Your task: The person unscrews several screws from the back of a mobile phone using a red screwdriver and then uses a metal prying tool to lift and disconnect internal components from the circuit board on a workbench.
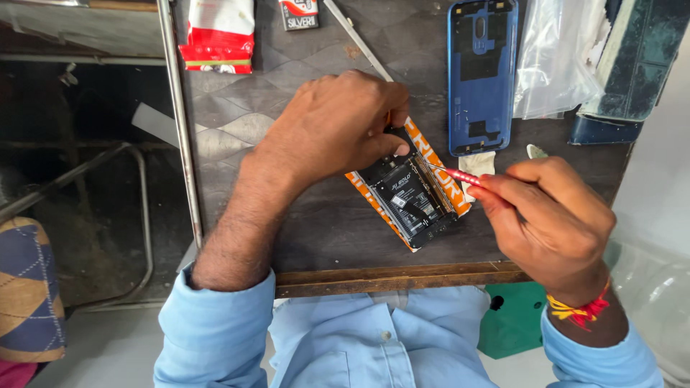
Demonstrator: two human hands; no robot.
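Dark patterned tabletop (237,115) carries an opened black phone with exposed internals (411,197), lying on an orange mat (445,187) near the front edge. Left hand (334,126) presses on the phone's top end, fingers curled. Right hand (550,215) pinches a thin red-handled screwdriver (460,175), tip over the phone. Just beyond lies a blue plastic back cover (480,72).

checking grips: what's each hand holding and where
Right hand pinches a red screwdriver by its handle. Left hand presses the opened phone at its top end.
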